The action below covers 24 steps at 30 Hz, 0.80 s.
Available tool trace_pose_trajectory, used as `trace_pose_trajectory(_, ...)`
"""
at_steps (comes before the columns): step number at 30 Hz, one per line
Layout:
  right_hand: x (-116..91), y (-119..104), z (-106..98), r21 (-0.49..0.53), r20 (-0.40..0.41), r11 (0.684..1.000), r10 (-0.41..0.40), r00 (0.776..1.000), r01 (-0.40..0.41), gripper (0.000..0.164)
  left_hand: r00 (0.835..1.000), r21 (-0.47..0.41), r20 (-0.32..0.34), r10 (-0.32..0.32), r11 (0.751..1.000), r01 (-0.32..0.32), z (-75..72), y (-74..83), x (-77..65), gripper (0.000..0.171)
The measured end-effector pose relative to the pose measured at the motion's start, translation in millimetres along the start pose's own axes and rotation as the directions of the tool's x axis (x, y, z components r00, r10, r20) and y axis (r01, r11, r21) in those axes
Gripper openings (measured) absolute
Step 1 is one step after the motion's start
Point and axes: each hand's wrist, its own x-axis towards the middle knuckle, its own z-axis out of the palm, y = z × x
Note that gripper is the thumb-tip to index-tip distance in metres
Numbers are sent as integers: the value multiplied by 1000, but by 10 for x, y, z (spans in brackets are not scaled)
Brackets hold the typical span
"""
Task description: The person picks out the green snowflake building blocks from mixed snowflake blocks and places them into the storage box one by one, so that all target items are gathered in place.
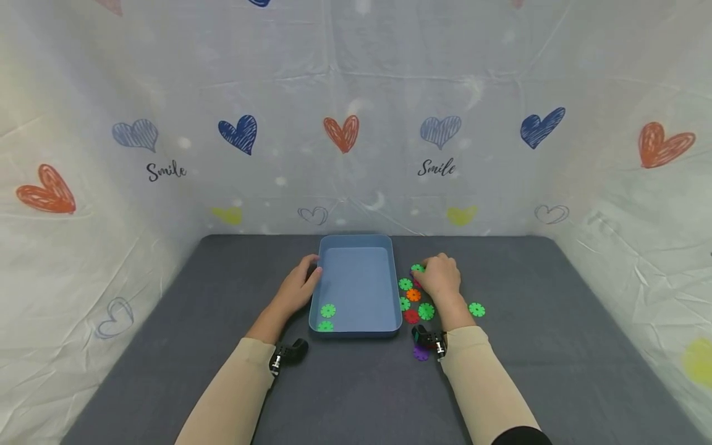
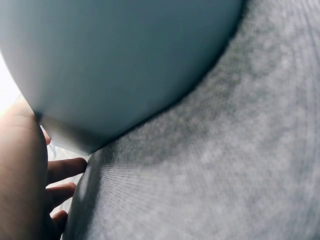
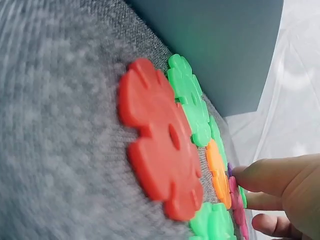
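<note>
A blue rectangular tray (image 1: 356,290) lies on the table, with two green flower-shaped discs (image 1: 328,310) near its front left corner. Against the tray's left wall rests my left hand (image 1: 295,287), its fingers extended along the outside in the left wrist view. To the right of the tray, my right hand (image 1: 441,277) pinches at a green flower-shaped disc (image 1: 417,268) with thumb and fingertips. Pink and purple discs lie close under those fingertips, partly hidden. Nearer the wrist are a red disc (image 3: 162,140), an orange disc (image 1: 413,295) and more green ones.
A purple disc (image 1: 421,353) lies partly under the right wrist camera (image 1: 429,338). One green disc (image 1: 476,309) sits alone right of the right forearm. Grey cloth covers the table (image 1: 356,395), and a white curtain printed with hearts (image 1: 342,134) surrounds its back and sides.
</note>
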Motion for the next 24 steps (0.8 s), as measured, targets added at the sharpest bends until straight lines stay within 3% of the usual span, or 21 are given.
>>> trace_pose_trajectory(5, -5, 17, -17, 28, -20, 1000, -12, 1000, 13, 41, 1000, -4, 4, 2, 1000, -2, 8, 5, 8, 50)
trace_pose_trajectory(11, -5, -86, -137, 141, -69, 989, -33, 997, 42, 42, 1000, -11, 0, 14, 1000, -14, -7, -6, 13, 50)
trace_pose_trajectory(19, -110, -424, -374, 328, -15, 940, -90, 996, 89, 43, 1000, -12, 0, 31, 999, -31, -13, -16, 27, 49)
trace_pose_trajectory(24, -189, -609, -408, 384, -32, 913, -135, 990, 137, 41, 1000, -8, 2, 27, 1000, -27, -13, -17, 19, 49)
